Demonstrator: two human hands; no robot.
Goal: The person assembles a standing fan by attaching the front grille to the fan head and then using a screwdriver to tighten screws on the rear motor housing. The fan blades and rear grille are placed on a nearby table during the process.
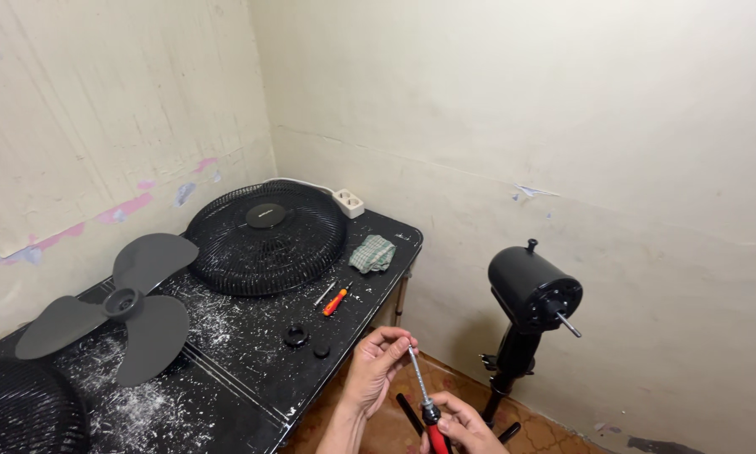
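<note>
Screwdriver (pixel 424 395) btwn both hands: right hand (pixel 466 427) clamped on red handle, left hand (pixel 376 363) pinching shaft tip.

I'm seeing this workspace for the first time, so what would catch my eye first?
A dismantled fan: its black round grille and grey three-blade propeller lie on the black table, left. To the right, the bare black motor head stands on its pole. At bottom centre, the left hand and right hand hold a red-handled screwdriver.

Home repair corner, dismantled fan (pixel 531 294), worktable (pixel 252 370)
</note>
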